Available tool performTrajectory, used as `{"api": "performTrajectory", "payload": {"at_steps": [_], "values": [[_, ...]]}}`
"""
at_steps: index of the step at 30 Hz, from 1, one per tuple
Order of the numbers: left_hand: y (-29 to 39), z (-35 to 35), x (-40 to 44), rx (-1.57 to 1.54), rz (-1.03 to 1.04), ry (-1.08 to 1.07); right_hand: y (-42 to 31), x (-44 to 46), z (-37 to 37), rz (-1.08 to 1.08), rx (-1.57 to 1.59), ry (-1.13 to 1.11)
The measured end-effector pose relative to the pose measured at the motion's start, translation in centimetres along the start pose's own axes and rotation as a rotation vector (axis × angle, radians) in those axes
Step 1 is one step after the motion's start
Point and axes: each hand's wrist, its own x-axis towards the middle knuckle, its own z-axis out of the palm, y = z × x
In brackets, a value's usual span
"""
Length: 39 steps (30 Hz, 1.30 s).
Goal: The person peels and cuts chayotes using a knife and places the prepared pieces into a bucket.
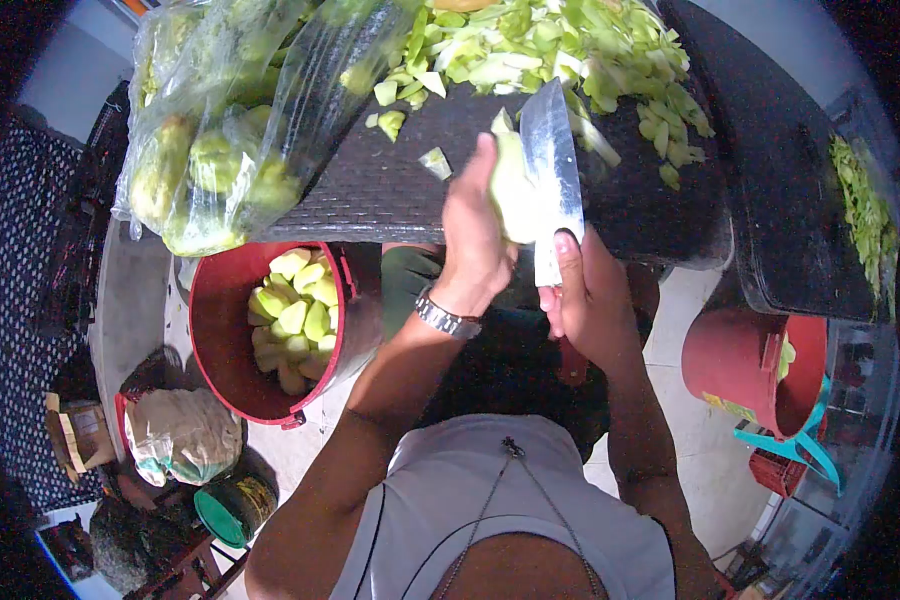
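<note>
My left hand (475, 235), with a metal watch at the wrist, grips a pale green, peeled chayote-like vegetable (512, 190) above the front of the dark woven tabletop (390, 190). A wide-bladed knife (553, 150) is in my right hand (595, 295), its fingers wrapped round the handle. The blade points away from me and lies along the right side of the vegetable, overlapping it in view; whether it is cutting in, I cannot tell. Green peelings (560, 50) are heaped behind the blade, and a few loose scraps (435, 162) lie nearer my left hand.
A clear plastic bag (220, 150) of whole green vegetables sits at the table's left. Below it, a red bucket (213, 350) holds peeled pieces. Another red bucket (730, 365) stands right, by a teal stool (820, 440). A sack (185, 435) and green-lidded tub (225, 515) are lower left.
</note>
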Motion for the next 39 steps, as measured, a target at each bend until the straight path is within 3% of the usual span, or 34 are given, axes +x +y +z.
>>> {"api": "performTrajectory", "payload": {"at_steps": [1, 7, 9, 11, 13, 17, 22, 26, 29, 33, 35, 37, 39], "values": [[-0.3, 0.2, -0.2, 0.012, -0.029, -0.046, -1.1, 0.1, 0.0, 0.123, 0.13, -0.007], [-0.9, -0.4, 0.7, -0.031, -0.1, -0.032, -1.2, 0.3, 0.0, 0.16, 0.127, -0.041], [-0.7, -0.5, 1.1, -0.068, -0.102, -0.02, 0.6, 0.1, 0.5, -0.065, -0.003, -0.041], [-0.4, -0.9, 1.9, -0.145, -0.102, -0.025, 1.6, -0.3, 0.7, -0.091, 0.007, -0.03], [-0.5, -0.4, 1.4, -0.071, -0.097, 0.022, -0.1, -0.7, 0.9, 0.093, 0.159, -0.014], [-1.4, -0.4, 0.7, -0.047, -0.089, 0.03, 0.1, 0.3, 0.2, 0.132, 0.084, -0.033], [-1.4, -1.1, 1.0, -0.084, -0.104, 0.032, 0.3, 0.6, -0.3, 0.191, 0.333, -0.169], [-0.5, -2.8, 3.1, -0.236, 0.07, 0.189, -0.6, -0.5, -2.1, 0.347, 0.37, -0.244], [2.3, -2.1, 2.5, -0.321, 0.055, 0.052, -0.5, -1.9, -2.6, 0.251, 0.519, -0.182], [1.8, -2.8, 2.9, -0.417, -0.061, -0.114, 0.5, -2.3, -2.2, 0.298, 0.225, -0.193], [1.3, -2.6, 2.8, -0.462, -0.098, -0.16, 0.4, -2.4, -1.2, -0.077, 0.008, -0.057], [0.4, -2.9, 2.9, -0.445, -0.076, -0.18, 0.0, -2.4, -0.4, -0.269, -0.153, 0.02], [-0.4, -3.0, 2.9, -0.416, -0.004, -0.19, 0.2, -2.7, -0.2, -0.221, -0.147, -0.005]]}}
